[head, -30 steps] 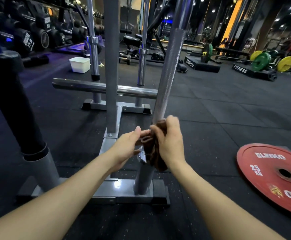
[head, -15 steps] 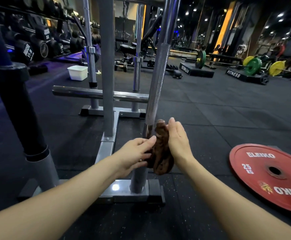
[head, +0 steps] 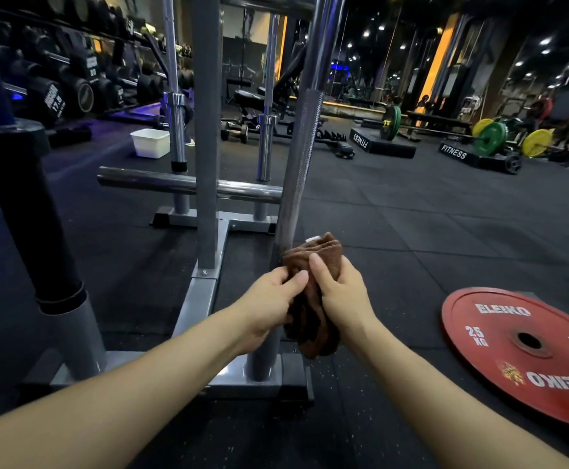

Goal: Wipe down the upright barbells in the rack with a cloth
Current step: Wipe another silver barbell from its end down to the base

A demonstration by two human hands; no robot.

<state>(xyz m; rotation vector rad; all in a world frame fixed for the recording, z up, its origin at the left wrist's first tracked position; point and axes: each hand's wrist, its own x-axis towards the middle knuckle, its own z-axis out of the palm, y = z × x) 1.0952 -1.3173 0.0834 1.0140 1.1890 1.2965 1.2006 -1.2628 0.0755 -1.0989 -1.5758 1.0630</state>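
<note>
barbell (head: 299, 157) upright, slightly tilted, foot in grey rack (head: 208, 292) tube | red 25 kg plate (head: 527, 353) flat on floor, well apart | brown cloth (head: 313, 299) bunched round lower shaft | right hand (head: 342, 292) fingers curled, gripping cloth | left hand (head: 269, 304) thumb and fingers pinching cloth
</note>
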